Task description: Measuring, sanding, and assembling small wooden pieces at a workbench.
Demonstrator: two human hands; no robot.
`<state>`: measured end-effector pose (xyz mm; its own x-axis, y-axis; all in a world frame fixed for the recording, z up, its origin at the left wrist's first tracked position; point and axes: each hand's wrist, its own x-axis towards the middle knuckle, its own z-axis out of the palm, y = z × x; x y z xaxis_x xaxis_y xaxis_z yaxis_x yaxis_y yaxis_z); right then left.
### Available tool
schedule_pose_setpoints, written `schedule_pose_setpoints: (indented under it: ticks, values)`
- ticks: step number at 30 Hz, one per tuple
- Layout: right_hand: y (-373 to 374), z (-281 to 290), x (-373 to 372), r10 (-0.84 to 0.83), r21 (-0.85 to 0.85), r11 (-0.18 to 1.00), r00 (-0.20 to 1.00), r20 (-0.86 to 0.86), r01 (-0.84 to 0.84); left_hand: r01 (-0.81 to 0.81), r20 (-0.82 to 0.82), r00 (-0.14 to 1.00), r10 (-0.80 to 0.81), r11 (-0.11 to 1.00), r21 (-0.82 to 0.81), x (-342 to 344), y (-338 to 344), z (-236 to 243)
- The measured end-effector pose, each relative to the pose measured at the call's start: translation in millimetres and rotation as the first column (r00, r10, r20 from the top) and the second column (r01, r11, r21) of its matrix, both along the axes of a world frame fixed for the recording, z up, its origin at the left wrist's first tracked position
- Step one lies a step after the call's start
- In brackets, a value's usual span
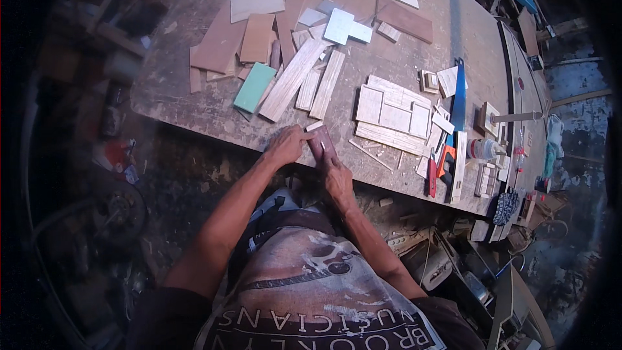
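At the near edge of the workbench (214,120), my right hand (338,183) is closed around the near end of a flat, reddish-brown block (319,142), which looks like a sanding block. A small whitish bit shows on the block near the fingers. My left hand (285,148) is curled beside it, with its fingertips at the block's far left edge. Just beyond those fingertips is a small pale wood piece (314,127); whether they grip it is hidden. To the right lies a panel of fitted pale wood pieces (394,111), with thin sticks in front.
Ahead lie wood strips (295,81), a green block (254,87) and brown boards (217,48). On the right are a blue-bladed handsaw (460,97), a red-handled tool (432,178), a white bottle (483,149) and a clamp-like wooden piece (489,118). Clutter fills the floor right of me.
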<state>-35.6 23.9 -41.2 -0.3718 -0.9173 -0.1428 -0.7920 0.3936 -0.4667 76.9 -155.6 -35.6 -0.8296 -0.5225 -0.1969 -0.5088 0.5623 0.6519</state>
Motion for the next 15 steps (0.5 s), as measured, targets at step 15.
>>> schedule_pose_setpoints:
  ticks: [15]
  values:
    - [55.9, 90.4, -28.5, -0.232, 0.059, 0.712, 0.154, 0.96, 0.7, -0.048, -0.19, 0.912, 0.364, 0.556, 0.83, -54.6, 75.7, 68.2]
